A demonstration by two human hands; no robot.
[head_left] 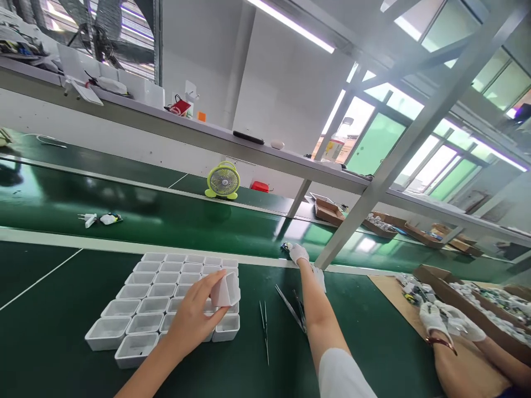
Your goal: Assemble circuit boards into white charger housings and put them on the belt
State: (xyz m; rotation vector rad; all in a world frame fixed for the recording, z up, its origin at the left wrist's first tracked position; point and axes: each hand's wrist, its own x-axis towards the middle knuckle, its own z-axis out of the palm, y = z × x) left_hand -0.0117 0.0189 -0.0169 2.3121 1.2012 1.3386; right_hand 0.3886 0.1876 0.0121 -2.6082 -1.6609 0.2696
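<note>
My bare left hand [199, 309] pinches a small white plastic casing [226, 289] between thumb and fingers. It holds the casing tilted above rows of open white rectangular casings [143, 321] standing together on the green table. My right hand [298, 253], in a white glove, stretches out to the green belt. Its fingertips are at a small circuit board [285, 246] and appear closed on its edge. Tweezers [264, 331] lie between my arms, and a longer metal tool [288, 305] lies partly hidden under my right forearm.
A white plug with a small board [110, 219] lies on the belt at left. A green fan [224, 181] stands beyond the belt. A slanted metal post [369, 193] rises right of my hand. At right, another person's gloved hands [450, 320] handle parts beside a cardboard box [477, 304].
</note>
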